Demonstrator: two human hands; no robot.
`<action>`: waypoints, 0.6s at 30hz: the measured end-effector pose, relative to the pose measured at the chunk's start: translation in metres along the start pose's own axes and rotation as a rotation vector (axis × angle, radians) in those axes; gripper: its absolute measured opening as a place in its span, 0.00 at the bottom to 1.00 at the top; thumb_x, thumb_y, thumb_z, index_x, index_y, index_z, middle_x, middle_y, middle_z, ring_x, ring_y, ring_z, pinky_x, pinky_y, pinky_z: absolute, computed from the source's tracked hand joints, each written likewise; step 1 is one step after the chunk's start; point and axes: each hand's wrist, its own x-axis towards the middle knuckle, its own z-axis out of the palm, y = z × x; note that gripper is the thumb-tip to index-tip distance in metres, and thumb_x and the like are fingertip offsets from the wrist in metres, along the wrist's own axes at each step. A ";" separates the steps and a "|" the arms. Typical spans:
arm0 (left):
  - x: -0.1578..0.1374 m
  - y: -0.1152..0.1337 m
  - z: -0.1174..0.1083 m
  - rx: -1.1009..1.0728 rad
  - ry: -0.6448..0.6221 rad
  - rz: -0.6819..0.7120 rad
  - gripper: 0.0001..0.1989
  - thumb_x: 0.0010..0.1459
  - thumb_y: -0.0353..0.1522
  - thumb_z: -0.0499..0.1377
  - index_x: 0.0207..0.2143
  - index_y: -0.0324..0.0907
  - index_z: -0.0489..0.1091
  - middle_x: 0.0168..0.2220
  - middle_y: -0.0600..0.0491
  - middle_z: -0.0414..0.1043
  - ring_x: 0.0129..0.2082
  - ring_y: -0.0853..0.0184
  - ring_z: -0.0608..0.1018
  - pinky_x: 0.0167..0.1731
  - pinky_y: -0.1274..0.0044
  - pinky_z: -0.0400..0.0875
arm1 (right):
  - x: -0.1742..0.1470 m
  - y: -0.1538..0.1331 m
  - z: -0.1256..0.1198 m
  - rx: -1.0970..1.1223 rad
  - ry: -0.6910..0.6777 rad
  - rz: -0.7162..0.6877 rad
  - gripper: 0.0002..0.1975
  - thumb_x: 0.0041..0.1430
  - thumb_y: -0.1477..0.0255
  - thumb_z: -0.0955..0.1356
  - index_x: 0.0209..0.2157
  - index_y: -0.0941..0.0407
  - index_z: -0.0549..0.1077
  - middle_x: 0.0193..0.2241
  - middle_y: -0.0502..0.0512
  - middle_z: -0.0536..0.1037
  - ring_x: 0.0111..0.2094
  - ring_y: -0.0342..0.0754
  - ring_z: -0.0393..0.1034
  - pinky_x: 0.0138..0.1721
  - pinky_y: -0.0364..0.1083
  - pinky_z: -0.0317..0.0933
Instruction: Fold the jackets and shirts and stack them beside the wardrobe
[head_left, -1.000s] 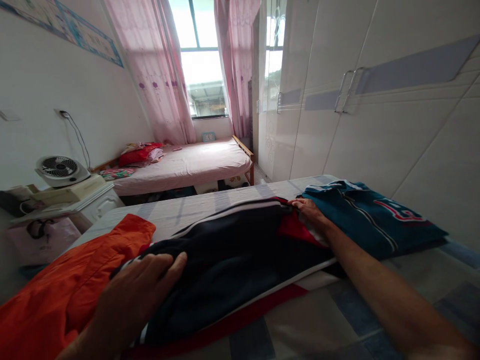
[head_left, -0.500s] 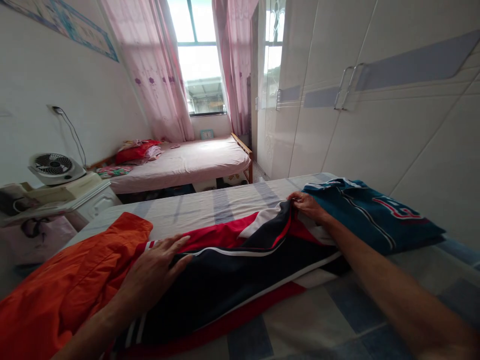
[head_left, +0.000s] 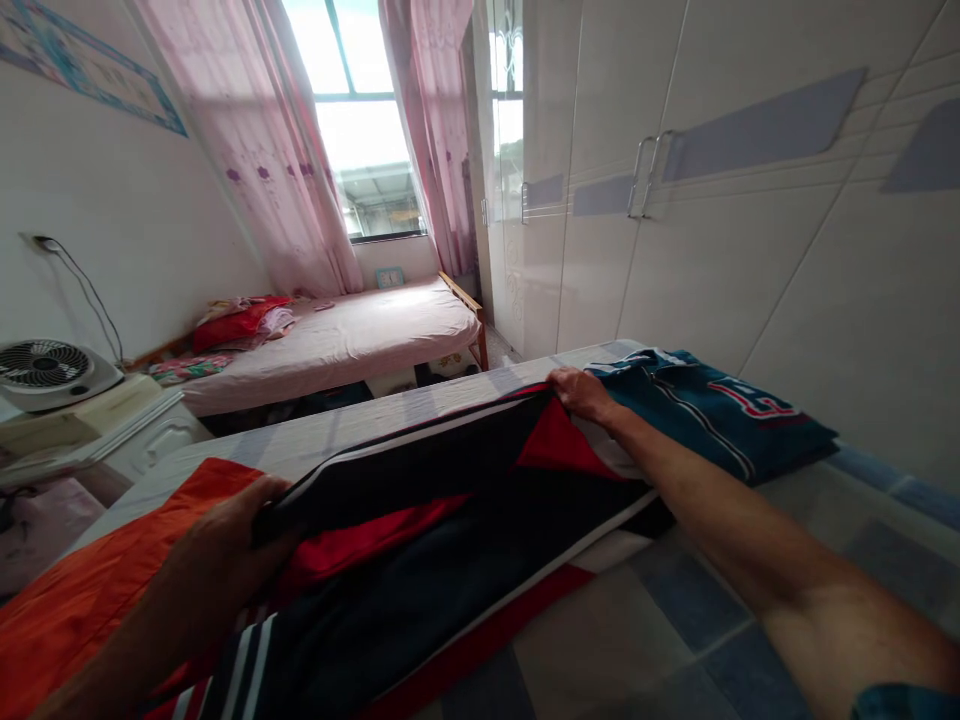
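Note:
A navy jacket (head_left: pixel 450 560) with red parts and white piping lies spread on the bed, its striped ribbing at the near left. My left hand (head_left: pixel 251 525) is closed on the left end of its far edge, fingers partly hidden by the cloth. At the other end of that edge, my right hand (head_left: pixel 577 392) pinches the fabric. Between both hands the edge is lifted and pulled taut, showing red beneath. An orange garment (head_left: pixel 150 560) lies under and beside my left forearm. Just past my right hand rests a folded teal jacket (head_left: pixel 712 410) with a letter patch.
The bed (head_left: pixel 600 640) has a blue and pale checked sheet. Behind it stands a second bed (head_left: pixel 375 330) with red cloth on it. White wardrobes (head_left: pixel 720 250) line the right side. A fan (head_left: pixel 52 370) sits on a cabinet at the left.
My left hand has gone from lying on the jacket to gripping its far edge. That edge is now raised and stretched straight. The view has turned slightly right.

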 end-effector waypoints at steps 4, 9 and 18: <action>-0.002 -0.004 0.005 -0.051 -0.056 -0.018 0.10 0.52 0.36 0.55 0.37 0.44 0.66 0.27 0.57 0.74 0.28 0.63 0.77 0.29 0.76 0.69 | 0.003 -0.001 0.005 -0.035 -0.188 0.001 0.10 0.45 0.78 0.67 0.32 0.54 0.75 0.29 0.49 0.79 0.32 0.46 0.71 0.34 0.41 0.61; 0.004 0.010 -0.005 -0.331 -0.057 -0.091 0.16 0.50 0.41 0.58 0.39 0.41 0.71 0.29 0.59 0.76 0.30 0.65 0.77 0.30 0.79 0.70 | 0.000 -0.002 0.008 -0.109 -0.091 0.038 0.12 0.47 0.80 0.64 0.34 0.55 0.73 0.39 0.58 0.78 0.43 0.52 0.70 0.43 0.46 0.59; 0.029 0.038 -0.060 -0.343 0.045 0.169 0.11 0.53 0.34 0.54 0.36 0.38 0.72 0.41 0.59 0.71 0.43 0.70 0.73 0.46 0.80 0.65 | -0.006 -0.005 0.014 0.104 -0.106 -0.069 0.22 0.46 0.81 0.61 0.45 0.56 0.71 0.42 0.53 0.77 0.42 0.46 0.71 0.45 0.43 0.62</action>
